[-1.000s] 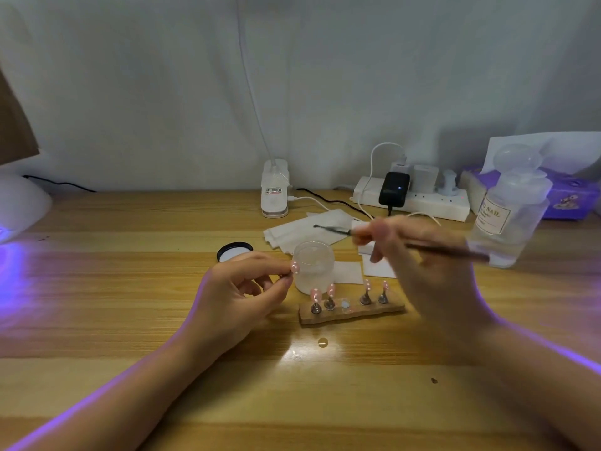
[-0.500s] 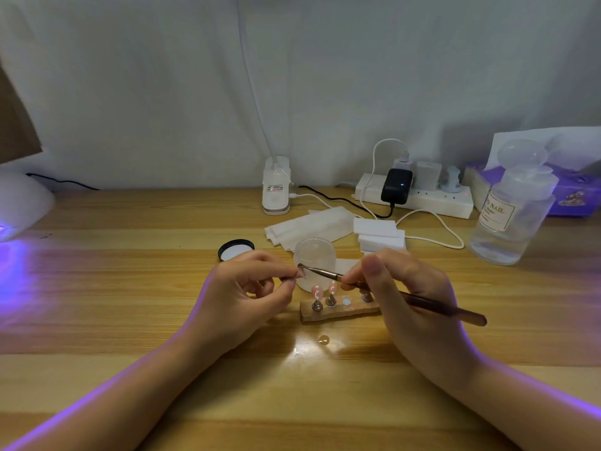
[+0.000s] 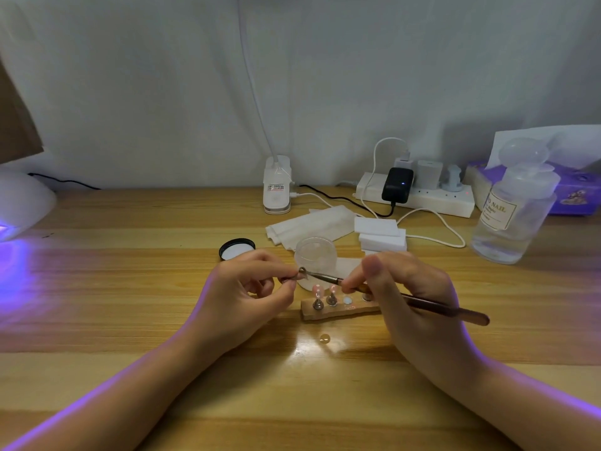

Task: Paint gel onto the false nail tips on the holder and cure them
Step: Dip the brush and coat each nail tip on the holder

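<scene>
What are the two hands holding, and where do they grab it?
The right hand holds a brush near the middle of its handle. The left hand pinches a small nail tip on its stand between thumb and fingertips.

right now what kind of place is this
Probably a home nail-art desk, not a salon: a wooden holder of nail tips, a curing lamp glowing purple, and a power strip beside a tissue box against the wall.

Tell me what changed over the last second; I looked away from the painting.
The right hand brought the brush down and left from above the holder; its bristle end now meets the nail tip pinched in the left hand. Both grips, the holder and the jar stayed as they were.
</scene>
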`<state>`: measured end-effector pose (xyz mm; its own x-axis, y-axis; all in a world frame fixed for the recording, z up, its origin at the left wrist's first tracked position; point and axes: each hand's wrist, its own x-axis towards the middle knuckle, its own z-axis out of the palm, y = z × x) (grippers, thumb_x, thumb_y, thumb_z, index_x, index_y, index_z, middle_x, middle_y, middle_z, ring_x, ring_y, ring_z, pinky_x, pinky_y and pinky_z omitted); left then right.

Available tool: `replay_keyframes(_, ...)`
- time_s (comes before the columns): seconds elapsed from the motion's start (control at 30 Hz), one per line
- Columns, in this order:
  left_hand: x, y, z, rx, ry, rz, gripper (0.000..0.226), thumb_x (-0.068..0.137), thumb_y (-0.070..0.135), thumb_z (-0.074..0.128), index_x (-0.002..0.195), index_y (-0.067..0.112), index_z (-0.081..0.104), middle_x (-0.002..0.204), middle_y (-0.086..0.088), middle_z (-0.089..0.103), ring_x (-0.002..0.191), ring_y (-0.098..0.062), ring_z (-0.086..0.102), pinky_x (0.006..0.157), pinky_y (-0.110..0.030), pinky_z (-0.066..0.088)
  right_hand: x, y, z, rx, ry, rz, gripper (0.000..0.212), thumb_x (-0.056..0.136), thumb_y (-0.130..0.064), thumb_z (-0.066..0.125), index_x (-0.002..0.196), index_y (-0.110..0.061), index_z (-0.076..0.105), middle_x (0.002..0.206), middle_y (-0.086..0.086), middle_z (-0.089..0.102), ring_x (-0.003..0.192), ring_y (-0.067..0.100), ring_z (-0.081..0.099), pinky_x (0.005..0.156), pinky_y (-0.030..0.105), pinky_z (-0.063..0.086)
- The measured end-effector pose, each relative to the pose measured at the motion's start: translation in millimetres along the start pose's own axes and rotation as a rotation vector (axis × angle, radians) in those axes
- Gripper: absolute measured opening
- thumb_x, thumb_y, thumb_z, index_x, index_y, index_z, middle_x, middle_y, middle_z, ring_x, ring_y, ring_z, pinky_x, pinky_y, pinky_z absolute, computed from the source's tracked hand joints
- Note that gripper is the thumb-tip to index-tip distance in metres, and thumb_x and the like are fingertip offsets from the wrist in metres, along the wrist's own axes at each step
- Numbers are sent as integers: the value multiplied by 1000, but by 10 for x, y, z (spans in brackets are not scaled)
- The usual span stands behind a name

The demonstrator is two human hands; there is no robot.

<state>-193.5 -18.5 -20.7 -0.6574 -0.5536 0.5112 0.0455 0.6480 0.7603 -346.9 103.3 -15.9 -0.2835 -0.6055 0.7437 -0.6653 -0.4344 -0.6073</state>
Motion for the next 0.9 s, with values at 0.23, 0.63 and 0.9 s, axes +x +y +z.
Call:
replay_keyframes(0.23, 9, -9, -5, 5, -8, 9, 29, 77, -5, 68, 88, 21, 72, 79, 2, 65, 58, -21, 49, 52, -25, 44, 10, -24, 5, 56, 24, 63, 42, 90, -52, 36, 68, -29, 63, 68, -12, 65, 68, 2, 62, 65, 26, 47)
replay_keyframes(0.63, 24, -7, 8, -10, 32, 44, 16, 73, 17, 64, 87, 18, 72, 81, 3, 68, 72, -15, 60, 52, -39, 45, 73, -181, -63, 392, 95, 294, 37, 77, -41, 48, 63, -14, 68, 56, -1, 66, 48, 5, 57, 45, 11, 41)
replay_keyframes(0.9, 32, -41, 2, -5, 12, 110, 21, 74, 16, 71, 95, 19, 72, 88, 9, 70, 77, -11, 65, 55, -48, 47, 198, -182, -16, 475, 72, 511, 44, 69, -51, 49, 56, -15, 70, 51, 8, 64, 39, 11, 54, 41, 15, 41)
